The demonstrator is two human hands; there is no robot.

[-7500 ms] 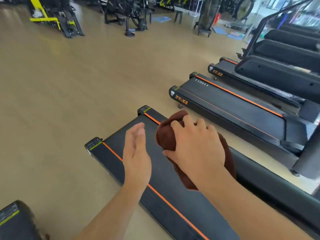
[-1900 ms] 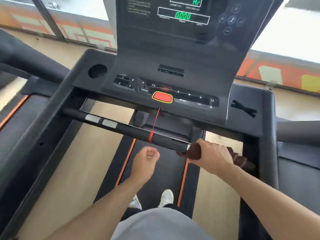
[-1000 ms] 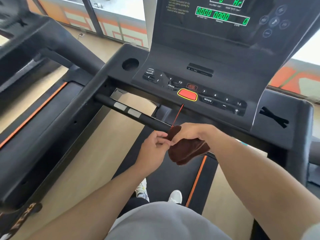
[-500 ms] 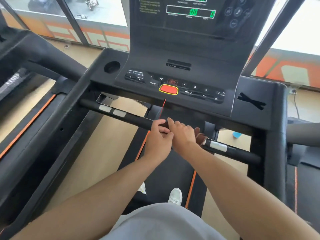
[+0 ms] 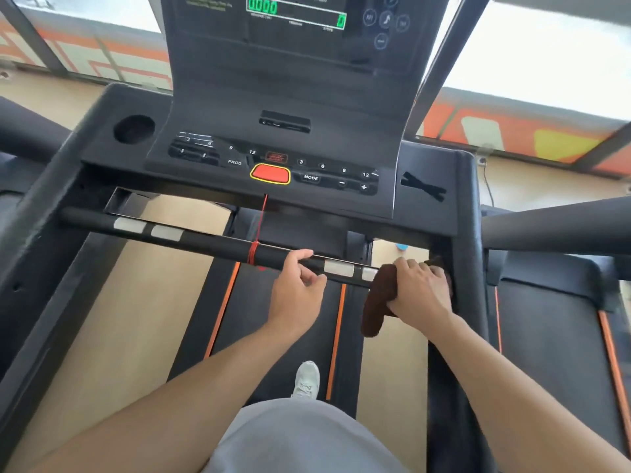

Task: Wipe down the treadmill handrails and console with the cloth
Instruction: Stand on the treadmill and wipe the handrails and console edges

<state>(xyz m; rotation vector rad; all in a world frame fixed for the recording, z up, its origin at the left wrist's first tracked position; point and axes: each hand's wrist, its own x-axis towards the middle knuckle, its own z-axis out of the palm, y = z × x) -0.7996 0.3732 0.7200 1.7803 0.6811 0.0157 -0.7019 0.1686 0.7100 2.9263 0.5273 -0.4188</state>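
The right hand (image 5: 418,295) grips a dark brown cloth (image 5: 375,302) wrapped over the right end of the treadmill's front crossbar (image 5: 211,245), fingers curled over the top; a loose tail of the cloth hangs below the bar. The left hand (image 5: 297,291) sits just left of it, fingers loosely curled with the fingertips touching the bar near the right pair of silver sensor plates (image 5: 338,268); whether it actually holds the bar cannot be told. A red safety cord (image 5: 261,220) runs from the red stop button (image 5: 270,173) down to the bar, where it is wound around it. The console (image 5: 290,107) rises beyond, green digits lit on its display (image 5: 263,5). A white shoe (image 5: 306,378) stands on the belt (image 5: 273,322) below.
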